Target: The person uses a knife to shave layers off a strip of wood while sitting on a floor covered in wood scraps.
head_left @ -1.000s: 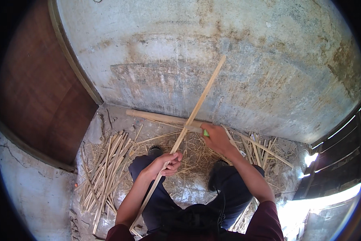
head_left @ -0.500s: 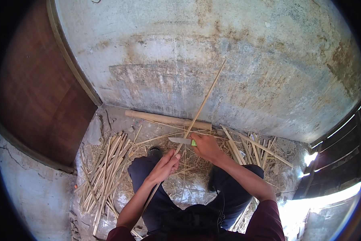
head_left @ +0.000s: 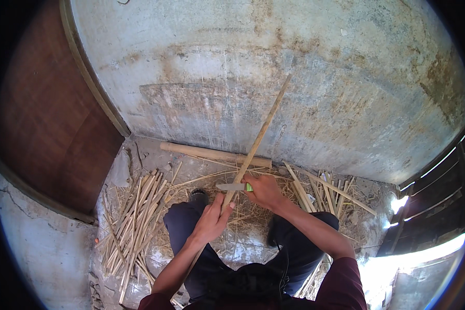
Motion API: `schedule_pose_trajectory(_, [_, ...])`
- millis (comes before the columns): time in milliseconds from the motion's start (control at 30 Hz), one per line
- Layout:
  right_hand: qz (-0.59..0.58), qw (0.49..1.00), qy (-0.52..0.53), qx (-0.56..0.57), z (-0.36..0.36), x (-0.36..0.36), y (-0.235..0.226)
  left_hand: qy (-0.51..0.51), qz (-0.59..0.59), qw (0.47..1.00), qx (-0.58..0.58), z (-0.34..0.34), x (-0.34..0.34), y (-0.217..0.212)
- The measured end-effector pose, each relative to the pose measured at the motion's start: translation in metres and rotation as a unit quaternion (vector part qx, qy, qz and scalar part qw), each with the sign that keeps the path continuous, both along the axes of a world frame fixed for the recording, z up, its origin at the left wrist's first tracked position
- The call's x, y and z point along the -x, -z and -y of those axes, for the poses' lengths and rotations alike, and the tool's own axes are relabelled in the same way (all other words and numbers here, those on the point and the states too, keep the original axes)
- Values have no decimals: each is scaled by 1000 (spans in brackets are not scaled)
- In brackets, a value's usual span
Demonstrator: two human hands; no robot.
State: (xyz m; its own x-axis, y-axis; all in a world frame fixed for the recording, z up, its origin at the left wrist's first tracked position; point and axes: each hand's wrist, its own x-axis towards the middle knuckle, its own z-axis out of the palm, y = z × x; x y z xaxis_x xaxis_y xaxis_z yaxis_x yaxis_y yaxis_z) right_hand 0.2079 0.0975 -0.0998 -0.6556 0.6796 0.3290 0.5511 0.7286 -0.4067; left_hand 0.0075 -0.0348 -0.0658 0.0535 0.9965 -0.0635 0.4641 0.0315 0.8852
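Note:
A long, pale bamboo strip [head_left: 263, 129] slants from my lap up toward the far right. My left hand [head_left: 210, 221] is closed round its lower part, between my knees. Just above that grip, a knife [head_left: 230, 187] with a short metal blade and green handle lies across the strip, its tip pointing left. The handle is in my right hand [head_left: 265, 191], with most of it hidden by the fingers. The strip's broad face is turned up here, and its lower end passes under my left forearm.
Many split bamboo strips [head_left: 136, 222] lie piled on the left, more strips [head_left: 330, 191] on the right. A thick bamboo pole [head_left: 211, 153] rests along the stained wall [head_left: 191, 108]. Fine shavings [head_left: 245, 219] cover the floor between my feet. A brown panel [head_left: 56, 119] stands at left.
The strip has turned, so a wider face shows. The knife and my right hand have moved slightly nearer to me. My left hand still grips the strip, its fingers shifted a little.

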Motion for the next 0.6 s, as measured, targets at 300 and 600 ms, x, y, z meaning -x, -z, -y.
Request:
schedule_pose_trajectory(300, [-56,995,13,-76,7,5,1,-12,-67,996,-50,14,-5,-4])
schedule_pose_trajectory(600, [-139,979,116,-94,-30,-14,-15,-12,-80,995,-54,29,-10,4])
